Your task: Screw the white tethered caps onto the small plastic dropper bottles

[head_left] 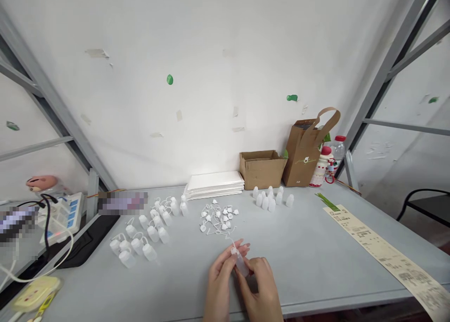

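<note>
- Small clear bottle [241, 262] is pinched between both hands, left hand [221, 275] and right hand [260, 284], tilted, cap end up-left.
- Loose caps [218, 217] lie just beyond the hands.

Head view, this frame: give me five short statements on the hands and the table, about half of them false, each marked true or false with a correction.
1. Both hands, left hand and right hand, hold one small translucent bottle. True.
2. The loose white caps lie beyond the hands. True.
3. The brown paper bag lies flat on the table. False: it stands upright by the wall.
4. The long printed paper strip lies on the person's left. False: it runs along the right side.
5. The open cardboard box sits beside the stack of white sheets. True.
</note>
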`<state>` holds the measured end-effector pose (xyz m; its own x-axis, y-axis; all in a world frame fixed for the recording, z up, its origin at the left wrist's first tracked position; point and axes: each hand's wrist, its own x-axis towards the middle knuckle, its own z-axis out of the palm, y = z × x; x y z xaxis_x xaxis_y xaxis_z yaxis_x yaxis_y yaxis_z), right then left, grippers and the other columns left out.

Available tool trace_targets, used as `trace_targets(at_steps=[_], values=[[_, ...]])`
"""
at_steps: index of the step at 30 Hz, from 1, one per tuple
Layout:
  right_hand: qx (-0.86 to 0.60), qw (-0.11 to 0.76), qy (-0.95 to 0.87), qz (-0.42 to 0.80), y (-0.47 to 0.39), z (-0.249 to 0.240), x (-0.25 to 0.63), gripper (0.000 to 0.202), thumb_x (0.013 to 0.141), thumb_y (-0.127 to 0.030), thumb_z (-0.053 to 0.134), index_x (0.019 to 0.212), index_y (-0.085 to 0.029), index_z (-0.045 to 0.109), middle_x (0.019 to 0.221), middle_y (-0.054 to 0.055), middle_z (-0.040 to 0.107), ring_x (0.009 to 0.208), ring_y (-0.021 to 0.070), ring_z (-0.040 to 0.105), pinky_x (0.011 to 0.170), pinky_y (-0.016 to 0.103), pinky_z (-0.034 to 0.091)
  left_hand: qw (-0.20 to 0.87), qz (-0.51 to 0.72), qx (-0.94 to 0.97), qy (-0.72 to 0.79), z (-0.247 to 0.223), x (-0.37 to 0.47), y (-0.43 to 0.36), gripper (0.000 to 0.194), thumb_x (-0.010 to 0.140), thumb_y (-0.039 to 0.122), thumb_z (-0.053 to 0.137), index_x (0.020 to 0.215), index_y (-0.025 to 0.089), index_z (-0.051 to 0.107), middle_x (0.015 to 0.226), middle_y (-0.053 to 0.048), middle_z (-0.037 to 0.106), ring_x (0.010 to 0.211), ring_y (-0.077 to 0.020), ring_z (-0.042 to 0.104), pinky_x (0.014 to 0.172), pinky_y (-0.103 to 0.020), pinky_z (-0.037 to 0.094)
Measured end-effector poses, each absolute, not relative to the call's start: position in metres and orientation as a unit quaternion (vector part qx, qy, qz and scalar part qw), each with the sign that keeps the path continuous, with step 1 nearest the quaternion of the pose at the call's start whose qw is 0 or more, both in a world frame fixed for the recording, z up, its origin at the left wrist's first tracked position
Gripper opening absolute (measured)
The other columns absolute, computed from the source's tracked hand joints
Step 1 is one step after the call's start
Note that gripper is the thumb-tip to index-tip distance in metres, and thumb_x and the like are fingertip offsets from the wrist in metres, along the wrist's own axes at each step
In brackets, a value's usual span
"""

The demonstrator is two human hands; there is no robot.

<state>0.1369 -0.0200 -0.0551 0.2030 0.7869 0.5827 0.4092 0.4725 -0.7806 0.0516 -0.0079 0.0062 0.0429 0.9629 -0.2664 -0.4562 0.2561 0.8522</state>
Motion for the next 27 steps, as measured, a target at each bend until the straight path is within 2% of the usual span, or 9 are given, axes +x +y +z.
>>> trace_targets(at_steps=[5,14,19,27], values=[[-0.492,0.592,-0.622,0.145,-0.02,-0.056,0.136,0.013,0.089,-0.026,0.049,0.079,-0.021,0.056,0.065,0.001,0.052,0.063,0.0176,0.046,0.058,0.028,0.038,0.659,0.54,0.281,0.442,0.008,0.051,-0.01,0.03,0.069,0.028,0.06,0.092,0.012,0.071,0.098,-0.014,0.071,0.105,-0.0298,0.057,0.088,-0.038,0.045],[-0.528,0.588,-0.581,0.195,-0.021,-0.056,0.136,0.018,0.086,-0.036,0.052,0.076,-0.021,0.058,0.064,0.0,0.052,0.06,0.0163,0.049,0.057,0.027,0.04,0.677,0.526,0.291,0.424,0.011,0.047,-0.007,0.032,0.067,0.028,0.06,0.093,0.013,0.071,0.105,-0.013,0.069,0.107,-0.0301,0.055,0.093,-0.039,0.041],[-0.545,0.583,-0.566,0.206,-0.021,-0.054,0.136,0.022,0.084,-0.039,0.053,0.073,-0.021,0.06,0.063,-0.001,0.052,0.059,0.0158,0.05,0.057,0.027,0.041,0.694,0.524,0.29,0.399,0.006,0.043,-0.007,0.034,0.068,0.025,0.058,0.098,0.014,0.07,0.099,-0.011,0.071,0.106,-0.0286,0.056,0.091,-0.039,0.042],[-0.543,0.582,-0.567,0.212,-0.02,-0.052,0.138,0.022,0.083,-0.04,0.055,0.071,-0.021,0.058,0.062,-0.002,0.051,0.058,0.0145,0.049,0.056,0.025,0.041,0.715,0.522,0.291,0.362,-0.003,0.041,-0.003,0.034,0.075,0.026,0.051,0.102,0.015,0.068,0.097,-0.01,0.071,0.087,-0.0237,0.062,0.083,-0.037,0.044]])
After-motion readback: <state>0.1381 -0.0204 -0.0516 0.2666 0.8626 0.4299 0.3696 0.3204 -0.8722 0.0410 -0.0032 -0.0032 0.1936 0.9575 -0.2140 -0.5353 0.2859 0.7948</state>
